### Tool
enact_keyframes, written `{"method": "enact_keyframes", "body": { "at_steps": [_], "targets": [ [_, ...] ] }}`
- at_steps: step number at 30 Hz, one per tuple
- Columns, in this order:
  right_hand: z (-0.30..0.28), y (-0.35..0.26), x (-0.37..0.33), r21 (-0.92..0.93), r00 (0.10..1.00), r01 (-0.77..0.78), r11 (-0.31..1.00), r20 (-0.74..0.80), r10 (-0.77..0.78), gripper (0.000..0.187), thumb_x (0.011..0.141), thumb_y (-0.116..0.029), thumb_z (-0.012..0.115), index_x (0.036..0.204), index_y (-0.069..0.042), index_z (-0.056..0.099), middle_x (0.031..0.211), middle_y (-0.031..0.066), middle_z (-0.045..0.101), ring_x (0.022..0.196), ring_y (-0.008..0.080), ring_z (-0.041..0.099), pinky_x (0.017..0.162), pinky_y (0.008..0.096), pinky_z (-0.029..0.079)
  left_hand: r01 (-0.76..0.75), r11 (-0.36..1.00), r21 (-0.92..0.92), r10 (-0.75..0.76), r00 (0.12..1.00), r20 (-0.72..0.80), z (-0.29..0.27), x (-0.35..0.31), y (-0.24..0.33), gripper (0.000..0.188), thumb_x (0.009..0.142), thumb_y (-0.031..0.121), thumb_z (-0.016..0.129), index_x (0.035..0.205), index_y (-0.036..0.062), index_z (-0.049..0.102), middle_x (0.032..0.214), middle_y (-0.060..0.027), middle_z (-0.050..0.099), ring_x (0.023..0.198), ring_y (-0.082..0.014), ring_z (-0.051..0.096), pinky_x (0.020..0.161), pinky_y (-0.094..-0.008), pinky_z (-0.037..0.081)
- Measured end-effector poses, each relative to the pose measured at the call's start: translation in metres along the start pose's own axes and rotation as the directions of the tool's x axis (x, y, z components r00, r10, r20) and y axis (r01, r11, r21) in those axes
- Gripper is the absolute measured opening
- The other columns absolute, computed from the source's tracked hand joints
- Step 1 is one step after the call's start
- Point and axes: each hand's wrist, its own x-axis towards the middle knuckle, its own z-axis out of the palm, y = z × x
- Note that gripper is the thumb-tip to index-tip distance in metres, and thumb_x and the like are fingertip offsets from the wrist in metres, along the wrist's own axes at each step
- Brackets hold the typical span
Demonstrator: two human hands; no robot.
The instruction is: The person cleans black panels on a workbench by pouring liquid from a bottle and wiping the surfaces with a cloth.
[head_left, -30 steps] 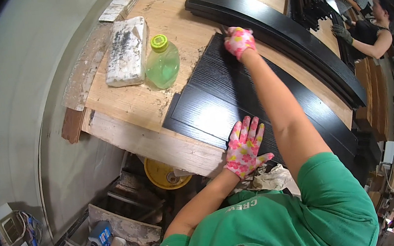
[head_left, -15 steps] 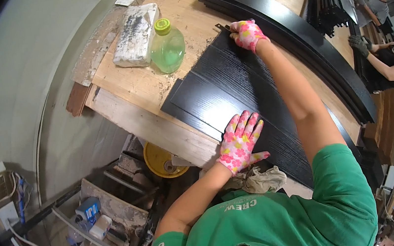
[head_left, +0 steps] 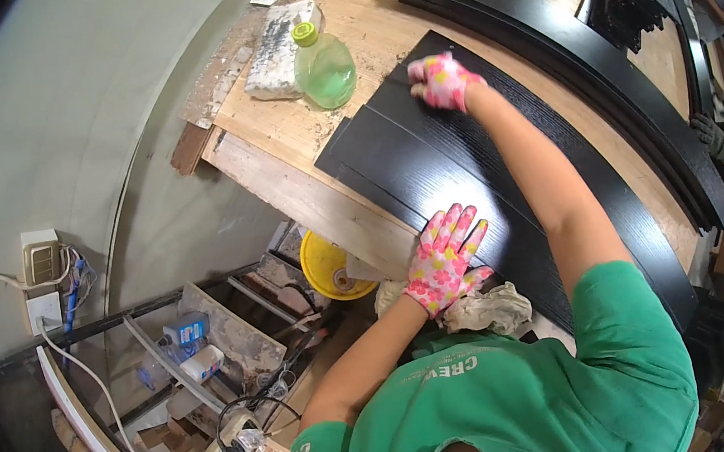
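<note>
Glossy black wood-grained panels (head_left: 561,277) lie on the pale wooden bench in front of me. My left hand (head_left: 446,262), in a pink floral glove, rests flat on their near left edge with its fingers spread. My right hand (head_left: 446,84), gloved alike, is over the far part of the panels with its fingers curled together. Whatever it may hold is hidden under the fingers. A crumpled pale cloth (head_left: 490,311) lies at the near edge, beside my left hand.
Left of the panels stand a green bottle (head_left: 325,71) and a paint-smeared white block (head_left: 280,54). Stacked long black boards (head_left: 527,17) lie beyond them. A co-worker's gloved hand (head_left: 712,137) shows at right. Below the bench sit a yellow bucket (head_left: 324,272) and a cluttered shelf.
My right hand has come back from the panels' far corner, where it gripped a small dark piece, to a spot over the panels. My left hand stays flat. The view has shifted.
</note>
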Motion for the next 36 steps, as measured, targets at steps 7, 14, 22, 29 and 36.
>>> {"method": "enact_keyframes", "body": {
  "at_steps": [7,14,22,29,36],
  "targets": [
    [-0.01,-0.012,-0.019,-0.061,0.969,-0.199,0.978,-0.162,0.187,0.011,0.079,-0.013,0.059,0.086,-0.006,0.056,0.078,0.0212,0.062,0.074,0.0372,0.062,0.064,0.044,0.048,-0.01,1.0,0.007,0.01,1.0,0.016,0.003,-0.001,0.003,0.069,0.083,0.053,0.051,0.139,0.0132,0.038,0.148,-0.0121,0.028,0.137,-0.0296,0.022,0.112,-0.0452,0.015],
    [0.005,-0.048,0.008,-0.167,0.968,-0.248,0.954,-0.084,0.237,0.027,0.077,-0.011,0.056,0.103,-0.008,0.06,0.106,0.0246,0.06,0.1,0.0371,0.06,0.086,0.0403,0.049,0.031,0.999,0.041,-0.031,0.999,0.017,0.007,-0.005,0.004,0.067,0.086,0.053,0.047,0.139,0.0138,0.038,0.149,-0.01,0.027,0.139,-0.0273,0.02,0.113,-0.0439,0.012],
    [0.018,-0.05,0.005,-0.11,0.962,-0.268,0.957,-0.091,0.259,0.026,0.081,-0.022,0.061,0.103,-0.008,0.06,0.103,0.02,0.062,0.1,0.0343,0.06,0.086,0.0378,0.049,0.016,0.997,0.075,-0.013,0.999,-0.034,0.016,-0.008,-0.001,0.066,0.086,0.053,0.047,0.137,0.0122,0.042,0.148,-0.011,0.029,0.138,-0.0276,0.02,0.113,-0.0434,0.011],
    [0.077,-0.117,-0.012,0.08,0.895,-0.27,0.96,-0.346,0.281,0.022,0.077,-0.019,0.054,0.09,-0.005,0.064,0.085,0.0203,0.066,0.083,0.037,0.064,0.076,0.0432,0.053,0.283,0.933,-0.223,-0.173,0.894,0.413,0.011,0.007,-0.019,0.052,0.089,0.045,0.043,0.127,0.0094,0.048,0.135,-0.0075,0.045,0.128,-0.0272,0.036,0.11,-0.0448,0.019],
    [0.057,-0.095,-0.116,0.128,0.812,-0.49,0.862,-0.291,0.506,0.014,0.077,-0.018,0.052,0.079,-0.011,0.064,0.082,0.0188,0.065,0.081,0.0339,0.065,0.067,0.0423,0.052,-0.219,0.975,-0.036,0.187,0.897,-0.4,0.035,-0.019,-0.021,0.041,0.08,0.018,0.065,0.118,0.0091,0.055,0.124,-0.0068,0.054,0.12,-0.0264,0.048,0.101,-0.045,0.037]
  ]
}}
